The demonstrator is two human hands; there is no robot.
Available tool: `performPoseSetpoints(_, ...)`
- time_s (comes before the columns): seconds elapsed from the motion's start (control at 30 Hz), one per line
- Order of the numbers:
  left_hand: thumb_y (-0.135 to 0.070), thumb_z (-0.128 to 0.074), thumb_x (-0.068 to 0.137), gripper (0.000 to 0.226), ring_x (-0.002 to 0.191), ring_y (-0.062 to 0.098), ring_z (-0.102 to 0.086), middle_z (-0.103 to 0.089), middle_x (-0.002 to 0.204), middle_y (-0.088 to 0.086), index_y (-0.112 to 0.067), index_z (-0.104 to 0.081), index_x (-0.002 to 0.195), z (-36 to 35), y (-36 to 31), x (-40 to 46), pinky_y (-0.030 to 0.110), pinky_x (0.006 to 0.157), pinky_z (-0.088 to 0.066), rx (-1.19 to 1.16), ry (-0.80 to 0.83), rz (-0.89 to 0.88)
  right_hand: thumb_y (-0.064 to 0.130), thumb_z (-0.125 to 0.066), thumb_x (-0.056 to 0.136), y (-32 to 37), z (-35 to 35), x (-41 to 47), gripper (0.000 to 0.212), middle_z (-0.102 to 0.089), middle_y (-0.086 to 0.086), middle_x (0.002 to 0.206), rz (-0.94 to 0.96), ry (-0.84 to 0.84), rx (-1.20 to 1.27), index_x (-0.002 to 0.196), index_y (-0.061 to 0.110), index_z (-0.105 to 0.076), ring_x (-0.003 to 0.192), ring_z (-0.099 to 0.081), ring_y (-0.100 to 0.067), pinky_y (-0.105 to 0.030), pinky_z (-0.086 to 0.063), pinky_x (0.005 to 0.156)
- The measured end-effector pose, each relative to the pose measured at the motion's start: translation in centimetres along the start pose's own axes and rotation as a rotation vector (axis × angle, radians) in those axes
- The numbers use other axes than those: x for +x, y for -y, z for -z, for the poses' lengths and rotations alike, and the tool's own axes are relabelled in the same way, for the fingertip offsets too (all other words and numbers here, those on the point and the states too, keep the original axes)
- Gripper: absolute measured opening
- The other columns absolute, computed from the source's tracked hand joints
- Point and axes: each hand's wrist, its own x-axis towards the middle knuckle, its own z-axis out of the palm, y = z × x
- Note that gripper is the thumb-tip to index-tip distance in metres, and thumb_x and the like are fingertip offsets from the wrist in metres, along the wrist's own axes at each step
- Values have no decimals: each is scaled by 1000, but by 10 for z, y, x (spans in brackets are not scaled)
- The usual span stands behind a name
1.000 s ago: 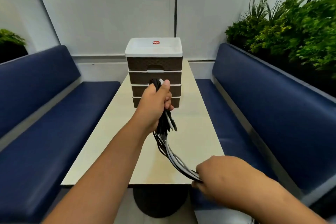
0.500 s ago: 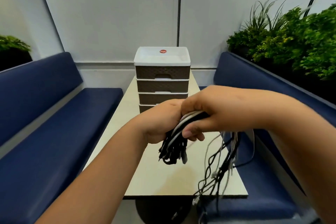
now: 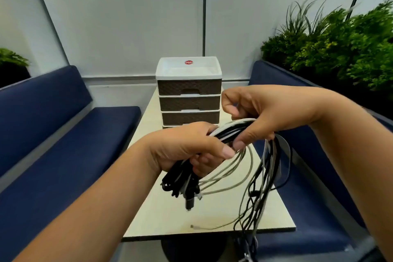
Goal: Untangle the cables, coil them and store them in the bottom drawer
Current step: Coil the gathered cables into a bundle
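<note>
Black and white cables [image 3: 231,132] now loop wider between both hands [image 3: 251,112].

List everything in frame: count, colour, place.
cables: one mixed bundle, black, white and grey, held above the table, loose ends hanging past its near edge
drawer unit: one, brown fronts with white top, far end of the table, visible drawers closed
table: one, cream, centre
benches: two, dark blue, either side of the table
plants: green, behind the right bench; a smaller one at far left
wall panels: pale grey, at the back
left hand: one, grips the bundle's bunched end
right hand: one, holds the bundle from above
</note>
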Motion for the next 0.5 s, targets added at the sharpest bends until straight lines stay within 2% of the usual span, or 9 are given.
performPoseSetpoints(0.07,-18,-68,78,18,38,2,-29,-36,46,-7,-20,-53,67,-1,0,-1,14,40,-26,84,-47,23,0,-74,81,-10,3,-1,40,-59,-14,67,-24,53,75,94,10,-38,42,-45,-14,-22,-37,40)
performPoseSetpoints(0.17,-16,-55,89,42,33,1,-27,-34,39,-8,-22,-49,48,2,0,-4,15,39,-20,69,-38,48,-6,-69,83,-29,10,-5,30,-60,-7,62,-26,57,173,95,7,-44,41,-49,-13,-20,-41,41)
performPoseSetpoints(0.23,-20,-56,88,47,32,2,-23,-29,36,-7,-18,-39,44,5,1,-6,15,38,-20,19,-33,44,-5,-67,83,-42,12,-10,21,-60,-4,58,6,27,210,93,8,-54,42,-50,-12,-20,-43,45)
performPoseSetpoints(0.33,-22,-57,85,42,31,2,-22,-28,36,-9,-16,-32,52,7,3,-7,14,37,-22,-108,-13,17,1,-64,83,-61,7,-17,11,-55,-1,56,84,-37,289,87,12,-63,45,-48,-14,-27,-43,50)
performPoseSetpoints(0.5,-28,-59,93,20,33,-4,-33,-40,41,-14,-15,-58,77,7,1,-2,12,37,-24,-331,120,-37,3,-62,87,-93,-13,-22,6,-51,-1,56,149,-101,494,89,1,-56,46,-44,-15,-27,-44,51)
